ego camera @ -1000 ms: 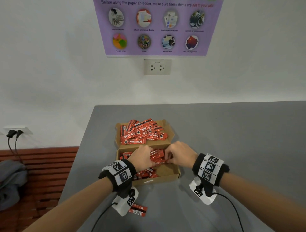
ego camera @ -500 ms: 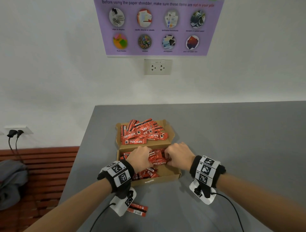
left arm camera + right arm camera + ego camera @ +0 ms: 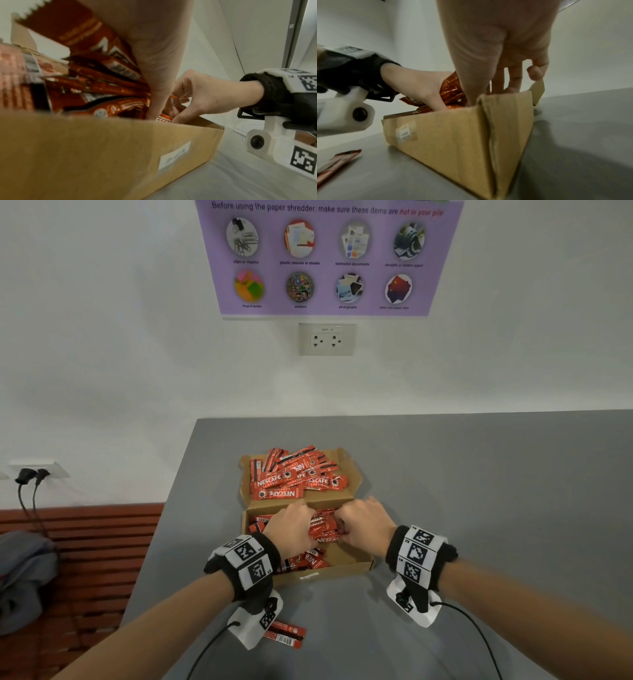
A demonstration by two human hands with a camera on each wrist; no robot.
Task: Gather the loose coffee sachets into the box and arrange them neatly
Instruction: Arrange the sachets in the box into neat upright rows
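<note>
An open cardboard box (image 3: 329, 574) sits on the grey table. Red Nescafe sachets (image 3: 323, 529) lie in its near half. More sachets (image 3: 291, 479) are heaped on the open lid behind. My left hand (image 3: 294, 525) and right hand (image 3: 359, 522) are both down in the box, fingers curled around one bundle of sachets from either end. In the left wrist view my right hand (image 3: 197, 97) pinches the sachet ends (image 3: 163, 119) beside my left thumb. In the right wrist view my right fingers (image 3: 498, 75) dip behind the box wall (image 3: 453, 142). Two loose sachets (image 3: 286, 635) lie on the table below my left wrist.
The grey table (image 3: 479, 491) stretches wide to the right and ends at its left edge close to the box. A white wall with a socket (image 3: 327, 338) and a purple poster (image 3: 329, 258) rises behind. Left of the table are a red slatted bench (image 3: 85, 542) and grey cloth (image 3: 20, 577).
My two hands have closed in slightly on the bundle in the box, the right one shifting a little left. The box and the loose sachets have not moved.
</note>
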